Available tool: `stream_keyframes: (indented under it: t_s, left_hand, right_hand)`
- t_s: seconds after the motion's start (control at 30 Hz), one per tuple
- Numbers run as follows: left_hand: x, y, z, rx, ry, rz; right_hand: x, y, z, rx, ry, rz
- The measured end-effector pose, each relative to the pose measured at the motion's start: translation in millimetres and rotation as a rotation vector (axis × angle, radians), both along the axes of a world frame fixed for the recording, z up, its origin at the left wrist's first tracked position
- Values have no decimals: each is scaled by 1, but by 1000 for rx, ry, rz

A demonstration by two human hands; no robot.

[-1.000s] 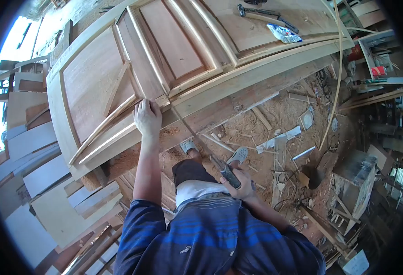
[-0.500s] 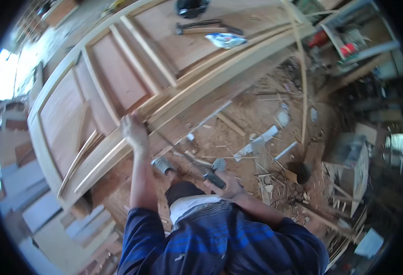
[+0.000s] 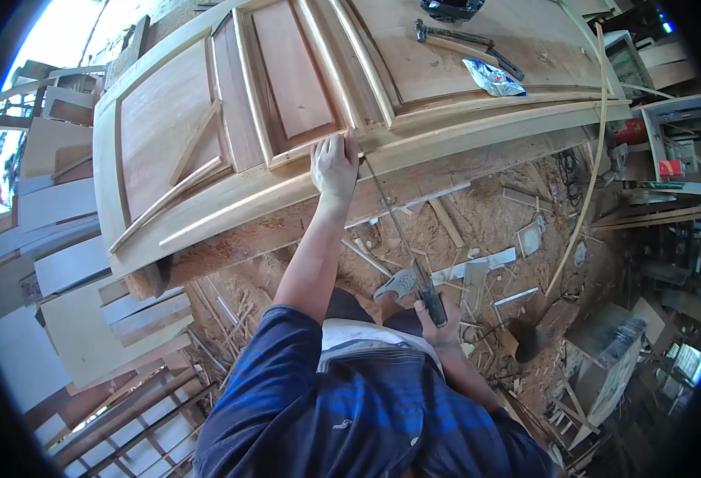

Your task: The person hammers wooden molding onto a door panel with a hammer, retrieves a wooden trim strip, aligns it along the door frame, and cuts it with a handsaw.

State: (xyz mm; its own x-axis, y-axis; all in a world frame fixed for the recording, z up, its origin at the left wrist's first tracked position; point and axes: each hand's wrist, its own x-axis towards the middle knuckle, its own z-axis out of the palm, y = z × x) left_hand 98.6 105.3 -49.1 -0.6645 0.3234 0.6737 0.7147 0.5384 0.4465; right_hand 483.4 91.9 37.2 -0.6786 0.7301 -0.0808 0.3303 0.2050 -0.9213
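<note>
My left hand (image 3: 334,169) is closed on a pale wooden moulding strip (image 3: 243,209) that lies along the near edge of a panelled wooden door (image 3: 298,76). In my right hand (image 3: 441,320) is the dark handle of a handsaw (image 3: 398,227). Its thin blade slants up and away from me, and the far end meets the wood just right of my left fingers. Whether the teeth are inside the strip cannot be made out. Loose thin strips (image 3: 167,203) rest on the door's left part.
A hammer (image 3: 454,38), a blue-and-white packet (image 3: 494,77) and a black plastic bag (image 3: 451,8) lie on the door. A long thin strip (image 3: 597,159) leans at its right end. Offcuts and sawdust cover the floor (image 3: 478,219); boards (image 3: 71,267) are stacked at left.
My view has turned, so the door and both hands sit further right and higher in the picture. The saw stays at the strip, its handle slightly further from my left hand.
</note>
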Motion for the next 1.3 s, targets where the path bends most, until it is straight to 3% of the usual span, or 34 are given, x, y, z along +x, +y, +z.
stream_keyframes:
  t_s: [0.03,0.13,0.3,0.33,0.5,0.83,1.03,1.13,1.2,1.3]
  left_hand:
    - [-1,8,-2,-58,-109,-2]
    - [-8,33,-5,3,-180,-42]
    - [-8,65,-2,213,-163,-19]
    - [-14,67,1,191,-269,34]
    - [-25,64,9,-210,-124,239]
    - [-28,73,5,-305,-186,325]
    - [-34,73,-3,-362,-227,385]
    - [-34,74,-5,-335,-204,394]
    - [-33,75,-5,-333,-197,397]
    - [-31,75,-6,-330,-155,387]
  right_hand:
    - [3,7,-15,42,5,-6]
    - [3,20,-32,-158,46,-69]
    - [-4,43,-25,-71,34,-56]
    - [-8,50,-17,-75,27,-47]
    - [-13,60,11,-163,-69,-3]
    - [9,50,35,-192,-53,7]
    - [-120,91,9,-223,-63,58]
    - [-95,73,2,-144,-62,14]
    - [-30,58,1,20,-193,96]
    - [12,49,17,-119,-49,75]
